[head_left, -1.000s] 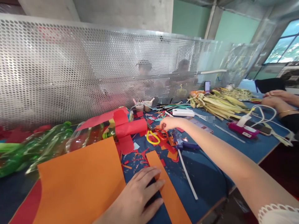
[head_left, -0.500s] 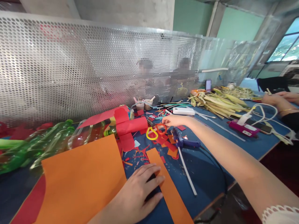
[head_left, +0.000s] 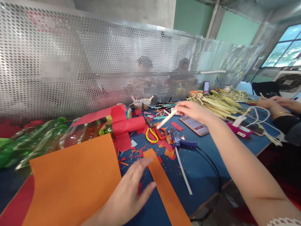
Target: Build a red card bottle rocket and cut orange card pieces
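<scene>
My left hand (head_left: 130, 188) hovers beside a long orange paper strip (head_left: 164, 185), fingers apart, its fingertips over the strip's left edge. To its left lies a large orange paper sheet (head_left: 75, 179). My right hand (head_left: 190, 110) grips one end of a slim white stick-shaped thing (head_left: 166, 119), whose exact kind I cannot make out. The stick's lower end points down over the scissors (head_left: 152, 135), which have one yellow and one red handle loop. Beneath my right wrist lies a phone (head_left: 195, 126). A blue glue gun (head_left: 185, 143) with a white glue stick (head_left: 183, 172) rests nearby.
A red paper-wrapped piece (head_left: 128, 127), paper scraps (head_left: 138, 153) and green plastic bottles (head_left: 44, 138) cover the left and middle. Dried husks (head_left: 218, 103) and a purple power strip (head_left: 240, 129) lie right. Another person's hands (head_left: 272, 103) work beyond. A perforated metal screen (head_left: 105, 62) stands behind.
My right hand has moved right and up from over the scissors and now holds the white stick-shaped thing. My left hand has lifted its fingers from the orange strip.
</scene>
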Motion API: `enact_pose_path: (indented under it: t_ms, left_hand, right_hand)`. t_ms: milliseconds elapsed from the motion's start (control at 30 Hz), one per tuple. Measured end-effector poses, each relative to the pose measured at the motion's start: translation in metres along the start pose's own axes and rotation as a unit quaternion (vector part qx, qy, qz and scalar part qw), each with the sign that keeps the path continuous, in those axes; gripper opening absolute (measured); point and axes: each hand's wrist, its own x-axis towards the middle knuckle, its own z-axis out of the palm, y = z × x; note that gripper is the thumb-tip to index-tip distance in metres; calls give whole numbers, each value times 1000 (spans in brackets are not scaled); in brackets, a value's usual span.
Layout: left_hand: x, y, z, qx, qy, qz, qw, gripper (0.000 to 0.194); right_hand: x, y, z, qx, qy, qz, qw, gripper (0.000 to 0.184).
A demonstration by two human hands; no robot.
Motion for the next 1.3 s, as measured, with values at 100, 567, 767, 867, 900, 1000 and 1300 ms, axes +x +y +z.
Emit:
enact_pose_path:
  t_ms: [100, 567, 767, 867, 900, 1000, 1300]
  left_hand:
    - [3, -1, -5, -75, 79, -105, 988, 34]
    - [14, -5, 5, 39, 59, -22, 997, 31]
    - [15, -2, 3, 43, 47, -31, 997, 33]
    - [15, 0, 2, 14, 33, -49, 998, 33]
    - [15, 0, 1, 4, 28, -56, 998, 33]
    - [15, 1, 1, -13, 22, -64, 998, 30]
    - [11, 2, 1, -14, 5, -75, 997, 27]
  right_hand:
    - [-29, -26, 35, 132, -78, -105, 983, 18]
    - [-71, -41, 126, 460, -239, -87, 850, 33]
    - [-72, -39, 127, 502, -272, -86, 817, 29]
    - [-72, -39, 128, 511, -276, -81, 810, 27]
    - [-72, -39, 129, 513, -276, -78, 809, 27]
    - [-72, -39, 130, 523, -275, -71, 804, 27]
    - [-74, -37, 129, 520, -271, -95, 804, 26]
